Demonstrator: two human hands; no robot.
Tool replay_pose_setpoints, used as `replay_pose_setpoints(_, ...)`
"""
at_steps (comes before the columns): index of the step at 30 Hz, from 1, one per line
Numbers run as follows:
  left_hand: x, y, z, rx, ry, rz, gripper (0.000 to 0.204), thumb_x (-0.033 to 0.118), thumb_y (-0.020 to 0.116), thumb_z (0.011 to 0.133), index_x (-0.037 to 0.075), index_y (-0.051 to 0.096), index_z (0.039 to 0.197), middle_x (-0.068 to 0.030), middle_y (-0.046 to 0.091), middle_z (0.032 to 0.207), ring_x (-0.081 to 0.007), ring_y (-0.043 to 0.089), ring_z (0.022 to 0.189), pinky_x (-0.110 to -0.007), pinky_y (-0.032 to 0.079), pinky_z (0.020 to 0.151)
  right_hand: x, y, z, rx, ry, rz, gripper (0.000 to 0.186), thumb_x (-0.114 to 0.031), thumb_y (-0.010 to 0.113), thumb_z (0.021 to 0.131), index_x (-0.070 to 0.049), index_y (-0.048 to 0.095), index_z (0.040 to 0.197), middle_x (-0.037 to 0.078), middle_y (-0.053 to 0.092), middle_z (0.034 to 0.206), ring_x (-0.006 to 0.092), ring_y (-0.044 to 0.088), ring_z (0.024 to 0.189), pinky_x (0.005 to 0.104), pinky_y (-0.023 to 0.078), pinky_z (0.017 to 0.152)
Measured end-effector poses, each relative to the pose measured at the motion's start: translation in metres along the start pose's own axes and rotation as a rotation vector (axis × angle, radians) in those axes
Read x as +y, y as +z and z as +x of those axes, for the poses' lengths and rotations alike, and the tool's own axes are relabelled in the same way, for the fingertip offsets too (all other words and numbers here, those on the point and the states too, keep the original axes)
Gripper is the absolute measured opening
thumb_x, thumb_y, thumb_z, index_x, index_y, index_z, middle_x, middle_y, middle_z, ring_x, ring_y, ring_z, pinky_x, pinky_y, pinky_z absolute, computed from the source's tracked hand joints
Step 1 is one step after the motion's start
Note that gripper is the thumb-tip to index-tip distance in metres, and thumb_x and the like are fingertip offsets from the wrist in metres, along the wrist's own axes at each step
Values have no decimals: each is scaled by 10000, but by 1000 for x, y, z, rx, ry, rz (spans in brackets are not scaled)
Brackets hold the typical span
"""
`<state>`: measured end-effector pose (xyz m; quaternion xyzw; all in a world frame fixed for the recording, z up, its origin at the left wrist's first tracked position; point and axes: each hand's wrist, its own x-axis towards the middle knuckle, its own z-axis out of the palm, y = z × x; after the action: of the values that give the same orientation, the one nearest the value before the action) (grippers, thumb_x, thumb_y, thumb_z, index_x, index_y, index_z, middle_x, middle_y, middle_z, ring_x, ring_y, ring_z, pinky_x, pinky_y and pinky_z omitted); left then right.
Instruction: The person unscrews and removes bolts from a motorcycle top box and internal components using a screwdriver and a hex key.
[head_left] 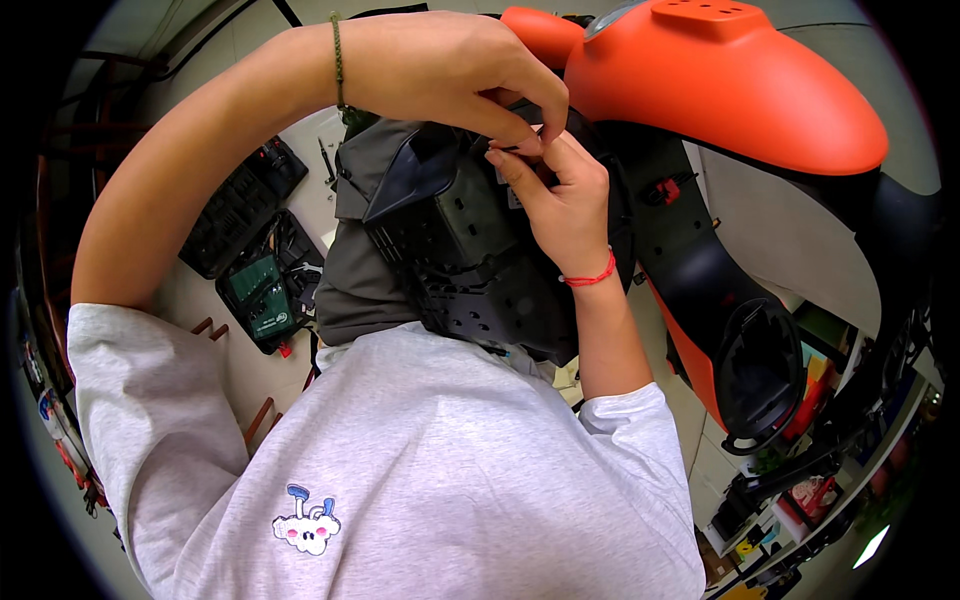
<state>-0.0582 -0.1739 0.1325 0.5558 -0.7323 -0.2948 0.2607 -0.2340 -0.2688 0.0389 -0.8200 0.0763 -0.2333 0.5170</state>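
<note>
Currently: left hand (470,75), right hand (572,195), fingertips pinched together, contents indistinct; 1 perforated black plastic housing (470,245) beneath, nearer right.

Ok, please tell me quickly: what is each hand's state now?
Left hand: curled over the black plastic part; whether it holds anything cannot be told.
Right hand: bent, fingertips close to the left's; grip cannot be told.

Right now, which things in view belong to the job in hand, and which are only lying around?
Likely part of the job:
- left hand and right hand, close together
- black plastic part at the hands
- perhaps the orange shell nearby

Apparently just lying about:
- open black case on the floor, untouched
- slim tool near it, untouched
</note>
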Motion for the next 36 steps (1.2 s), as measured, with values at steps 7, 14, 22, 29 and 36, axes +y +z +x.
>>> replay_pose_setpoints(7, -5, -2, 3, 68, 145, 202, 145, 211, 699, 836, 88, 625, 858, -55, 575, 726, -249, 580, 695, -365, 441, 612, 1, -3, -1, -21, 38, 10, 153, -82, 740, 816, 16, 659, 900, 93, 621, 817, 170, 563, 649, 270, 451, 594)
replay_pose_setpoints(14, -2, 11, 5, 93, 91, 554, 214, 225, 662, 826, 75, 535, 742, -48, 569, 684, -245, 585, 659, -372, 451, 552, -2, -2, -1, -15, 64, 44, 136, -58, 724, 824, 13, 634, 899, 84, 620, 826, 160, 537, 631, 268, 444, 584)
replay_pose_setpoints(22, 32, 37, 8, 101, -291, 630, 146, 206, 632, 833, 70, 588, 803, -89, 637, 703, -272, 660, 713, -382, 502, 599, 1, -2, -2, 28, -18, -69, 122, -45, 715, 819, 4, 629, 892, 84, 606, 769, 171, 538, 602, 278, 446, 569)
replay_pose_setpoints(29, 5, 9, 6, -43, -286, 43, 177, 204, 605, 927, 30, 634, 942, -79, 651, 770, -201, 631, 712, -328, 481, 652, -3, -2, -2, 36, 45, 14, 134, -64, 737, 803, 7, 659, 886, 79, 634, 780, 165, 582, 638, 279, 458, 585)
replay_pose_setpoints(36, -27, 3, 5, -309, -280, -493, 221, 192, 597, 965, 13, 686, 1058, -9, 681, 892, -77, 590, 773, -235, 485, 725, 4, -4, 1, -7, -41, -3, 131, -69, 741, 802, 11, 661, 867, 88, 636, 800, 188, 588, 660, 285, 464, 604)
